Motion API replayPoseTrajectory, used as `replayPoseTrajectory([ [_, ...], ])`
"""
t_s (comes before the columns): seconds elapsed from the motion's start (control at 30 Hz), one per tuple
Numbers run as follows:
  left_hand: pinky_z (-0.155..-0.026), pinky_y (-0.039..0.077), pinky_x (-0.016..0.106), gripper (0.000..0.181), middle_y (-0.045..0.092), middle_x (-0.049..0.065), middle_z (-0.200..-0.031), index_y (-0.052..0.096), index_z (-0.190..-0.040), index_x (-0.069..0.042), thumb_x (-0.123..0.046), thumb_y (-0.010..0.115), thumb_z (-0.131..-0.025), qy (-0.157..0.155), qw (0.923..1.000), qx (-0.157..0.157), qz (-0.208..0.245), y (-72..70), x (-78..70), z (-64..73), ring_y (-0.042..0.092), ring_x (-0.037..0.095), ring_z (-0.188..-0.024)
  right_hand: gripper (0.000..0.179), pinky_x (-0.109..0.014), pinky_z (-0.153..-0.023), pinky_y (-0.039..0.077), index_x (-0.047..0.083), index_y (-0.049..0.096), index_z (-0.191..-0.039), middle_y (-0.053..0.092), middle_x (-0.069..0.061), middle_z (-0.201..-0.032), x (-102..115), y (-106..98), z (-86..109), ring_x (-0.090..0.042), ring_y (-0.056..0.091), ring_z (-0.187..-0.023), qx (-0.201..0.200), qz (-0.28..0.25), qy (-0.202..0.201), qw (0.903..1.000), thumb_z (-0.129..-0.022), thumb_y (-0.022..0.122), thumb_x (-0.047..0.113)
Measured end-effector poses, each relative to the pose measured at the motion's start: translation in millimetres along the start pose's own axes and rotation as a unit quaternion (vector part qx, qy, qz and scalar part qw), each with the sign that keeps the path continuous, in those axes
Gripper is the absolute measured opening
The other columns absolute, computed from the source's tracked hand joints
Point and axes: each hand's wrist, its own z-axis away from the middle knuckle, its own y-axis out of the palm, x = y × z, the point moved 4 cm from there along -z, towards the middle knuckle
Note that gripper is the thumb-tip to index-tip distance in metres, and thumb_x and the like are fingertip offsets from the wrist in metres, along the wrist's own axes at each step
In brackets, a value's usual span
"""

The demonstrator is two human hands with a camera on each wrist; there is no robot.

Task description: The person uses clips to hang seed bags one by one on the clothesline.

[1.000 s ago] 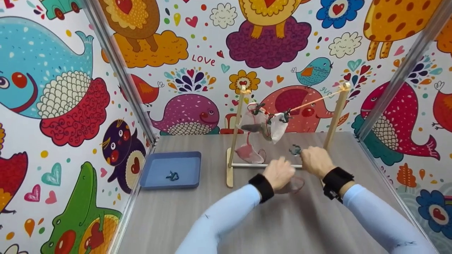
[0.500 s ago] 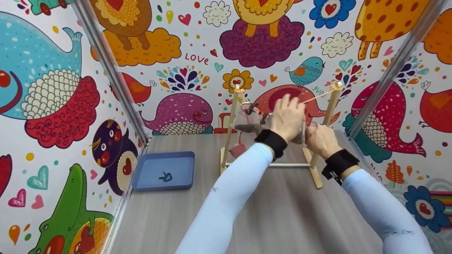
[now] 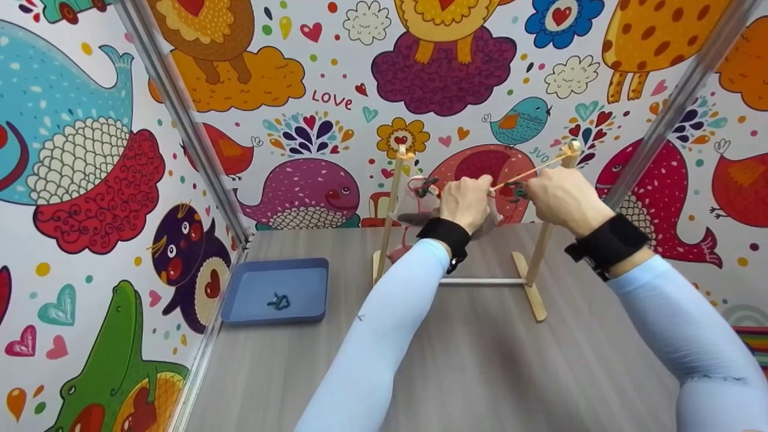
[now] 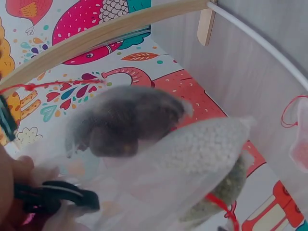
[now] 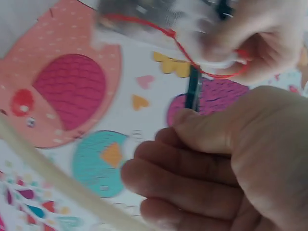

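At the cord point(image 3: 534, 172) of a small wooden rack, my left hand point(image 3: 468, 201) pinches the top of a sheer drawstring pouch point(image 5: 149, 29) with dark contents and a red string. My right hand point(image 3: 561, 195) pinches a dark green clothespin point(image 5: 194, 89) right beside the left fingers, close to the cord. A pouch of white beads point(image 4: 207, 149) and one with greenish filling point(image 4: 219, 190) hang next to it. Another green clothespin point(image 4: 67, 192) shows by my left fingers, and one more clothespin point(image 3: 426, 187) sits on the cord further left. My left hand hides part of the pouches.
A blue tray point(image 3: 231, 300) with green clothespins point(image 3: 278, 301) stands on the table at left. The rack's right post point(image 3: 540, 252) rises beneath my right hand, and a white bar point(image 3: 486, 281) joins the feet. A pink pouch point(image 4: 301, 149) is low near the left post.
My left hand has risen from low in front of the rack to the cord, bringing the dark pouch up. My right hand has followed, lifting the clothespin to the cord.
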Motion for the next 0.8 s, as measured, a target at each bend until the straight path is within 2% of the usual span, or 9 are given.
replayPoseTrajectory([
  [0.07,-0.076,0.066,0.037,0.011,0.088,-0.003,-0.101,0.080,-0.110,-0.022,-0.018,0.070,-0.107,0.004,0.9999,-0.007,-0.011,-1.6,-0.9,0.1,0.084,0.022,-0.086,0.016,-0.056,-0.057,0.064,0.001,0.069,-0.076,0.063,-0.014,-0.065,6,-10,-8.2,-0.032,0.058,-0.057,-0.004,0.018,-0.012,0.9998,-0.088,0.068,-0.009],
  [0.17,-0.074,0.066,0.036,0.013,0.088,-0.004,-0.099,0.082,-0.106,-0.022,-0.016,0.071,-0.105,0.006,0.9998,-0.012,-0.017,-3.0,-1.9,0.8,0.084,0.021,-0.085,0.016,-0.058,-0.058,0.064,0.001,0.069,-0.075,0.064,-0.015,-0.067,13,-17,-21.0,-0.035,0.063,-0.059,0.013,0.034,-0.024,0.9990,-0.088,0.069,-0.008],
  [0.3,-0.073,0.066,0.035,0.016,0.088,-0.005,-0.097,0.084,-0.105,-0.023,-0.014,0.071,-0.103,0.011,0.9994,-0.010,-0.031,-2.9,-2.7,2.6,0.084,0.019,-0.083,0.010,-0.057,-0.064,0.067,0.000,0.074,-0.082,0.069,-0.017,-0.072,23,-14,-33.8,-0.036,0.066,-0.064,0.057,0.042,-0.043,0.9966,-0.090,0.073,-0.005],
  [0.4,-0.072,0.066,0.033,0.019,0.088,-0.004,-0.098,0.087,-0.108,-0.024,-0.016,0.070,-0.106,0.014,0.9993,-0.003,-0.034,-2.5,-2.6,4.2,0.084,0.018,-0.084,0.012,-0.056,-0.065,0.068,0.001,0.074,-0.080,0.069,-0.016,-0.070,30,-10,-38.8,-0.034,0.065,-0.064,0.066,0.051,-0.064,0.9944,-0.091,0.073,-0.006],
  [0.63,-0.076,0.069,0.033,0.024,0.083,-0.002,-0.101,0.089,-0.106,-0.022,-0.013,0.067,-0.106,0.018,0.9993,0.012,-0.030,-5.6,-0.4,7.9,0.084,0.021,-0.091,0.021,-0.055,-0.062,0.067,0.004,0.069,-0.072,0.061,-0.013,-0.063,40,-4,-39.9,-0.032,0.062,-0.059,0.034,0.088,-0.080,0.9923,-0.091,0.073,-0.004],
  [0.8,-0.078,0.070,0.037,0.021,0.085,-0.001,-0.102,0.088,-0.105,-0.022,-0.016,0.068,-0.106,0.019,0.9995,0.011,-0.025,-10.5,2.5,9.3,0.085,0.023,-0.094,0.025,-0.046,-0.055,0.059,0.009,0.063,-0.067,0.048,-0.004,-0.058,32,0,-37.8,-0.027,0.052,-0.056,0.003,0.046,-0.096,0.9943,-0.083,0.082,0.014],
])
